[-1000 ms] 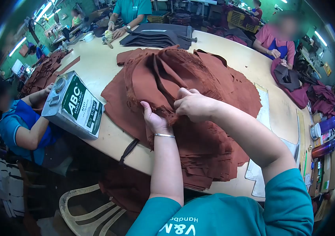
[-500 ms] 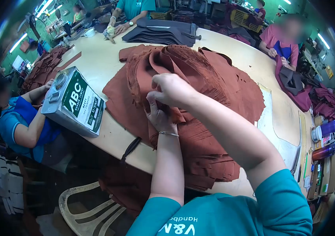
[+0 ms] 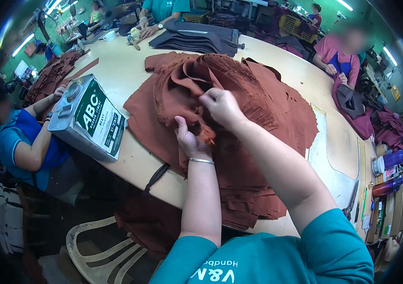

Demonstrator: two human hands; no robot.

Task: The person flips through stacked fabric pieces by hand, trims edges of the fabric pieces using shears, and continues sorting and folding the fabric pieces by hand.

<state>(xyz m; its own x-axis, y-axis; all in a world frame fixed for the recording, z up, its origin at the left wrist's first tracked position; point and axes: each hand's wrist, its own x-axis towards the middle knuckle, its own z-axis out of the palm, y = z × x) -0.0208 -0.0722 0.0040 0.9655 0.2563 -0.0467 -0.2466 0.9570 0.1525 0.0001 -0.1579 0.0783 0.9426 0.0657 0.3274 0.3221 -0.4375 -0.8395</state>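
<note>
A large pile of reddish-brown fabric pieces with frayed edges lies before me, its upper layers folded and curling. My left hand, thumb raised and a bracelet at the wrist, grips a bunched part of the brown fabric; folds cover most of its fingers. A frayed orange-brown end sticks out beside the palm. Just right of it, my right hand is closed, thumb and forefinger pinching the edge of a brown fabric layer.
A metal can of rubber cement stands at the table's left edge. Dark grey stacked pieces lie at the far side, near a person's hands. People sit left and right. A plastic chair is below left.
My right hand has moved right, away from my left hand, drawing the fabric layer with it. The bunched fabric and its frayed end now show more between my hands.
</note>
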